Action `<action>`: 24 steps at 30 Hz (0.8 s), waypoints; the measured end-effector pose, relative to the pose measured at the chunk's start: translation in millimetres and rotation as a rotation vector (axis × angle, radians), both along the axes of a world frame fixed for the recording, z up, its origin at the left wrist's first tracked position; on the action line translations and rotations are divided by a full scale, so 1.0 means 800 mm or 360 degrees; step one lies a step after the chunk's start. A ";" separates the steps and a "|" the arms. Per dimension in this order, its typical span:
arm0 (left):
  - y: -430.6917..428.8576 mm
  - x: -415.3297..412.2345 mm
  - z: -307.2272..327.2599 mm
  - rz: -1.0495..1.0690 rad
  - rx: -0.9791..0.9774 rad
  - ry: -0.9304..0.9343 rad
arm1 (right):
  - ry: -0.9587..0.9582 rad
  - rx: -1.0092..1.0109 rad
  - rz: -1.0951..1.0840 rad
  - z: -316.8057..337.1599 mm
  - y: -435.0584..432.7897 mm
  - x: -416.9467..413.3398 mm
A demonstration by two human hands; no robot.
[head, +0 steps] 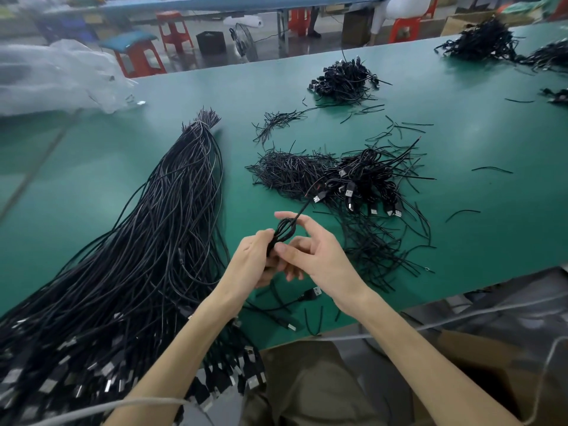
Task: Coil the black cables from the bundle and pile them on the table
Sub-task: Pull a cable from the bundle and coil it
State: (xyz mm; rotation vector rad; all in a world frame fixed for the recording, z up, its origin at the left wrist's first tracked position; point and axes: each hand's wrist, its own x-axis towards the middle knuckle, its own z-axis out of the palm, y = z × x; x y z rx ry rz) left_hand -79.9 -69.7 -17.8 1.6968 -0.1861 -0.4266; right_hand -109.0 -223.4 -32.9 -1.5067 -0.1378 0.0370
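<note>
A long bundle of black cables [159,229] lies on the green table [92,167] at the left, tied at its far end, with USB plugs at the near end. My left hand [255,256] grips a small coil of black cable [284,230] above the table. My right hand [310,253] pinches the same coil with thumb and fingers, its index finger stretched over the loops. A loose tail runs from the coil toward the pile of coiled cables [365,182] beyond my hands.
Short black ties [289,172] lie heaped left of the pile, and more are scattered around. Further cable heaps [345,79] sit at the back and far right [485,41]. A clear plastic bag [58,78] lies far left. A cardboard box [479,373] stands below the table edge.
</note>
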 end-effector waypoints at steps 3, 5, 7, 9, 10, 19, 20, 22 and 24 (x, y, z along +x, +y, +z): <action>0.001 0.000 -0.001 -0.0005 -0.0012 -0.0056 | -0.0003 -0.0126 0.0094 0.003 -0.006 0.003; -0.001 0.000 -0.002 0.0017 -0.0012 -0.0086 | -0.0021 -0.0261 0.0101 0.004 -0.009 0.003; -0.007 -0.001 -0.002 0.0055 0.0034 -0.0146 | -0.0079 -0.0460 0.0020 0.004 -0.011 0.000; -0.013 -0.002 -0.004 0.0150 0.0075 -0.0194 | -0.0156 -0.0643 -0.0103 0.004 -0.011 -0.004; -0.015 -0.002 -0.005 0.0200 0.0084 -0.0202 | -0.0210 -0.0708 -0.0154 0.003 -0.009 -0.006; -0.017 -0.007 -0.005 0.0357 0.0117 -0.0254 | -0.0444 -0.1162 -0.0319 0.008 0.006 -0.018; -0.016 -0.006 -0.004 0.0367 0.0121 -0.0259 | -0.0472 -0.1175 -0.0342 0.009 0.007 -0.018; -0.014 -0.006 -0.002 0.0397 0.0090 -0.0254 | -0.0520 -0.1121 -0.0358 0.010 0.009 -0.017; -0.012 -0.006 -0.001 0.0411 0.0073 -0.0224 | -0.0591 -0.1107 -0.0378 0.012 0.011 -0.017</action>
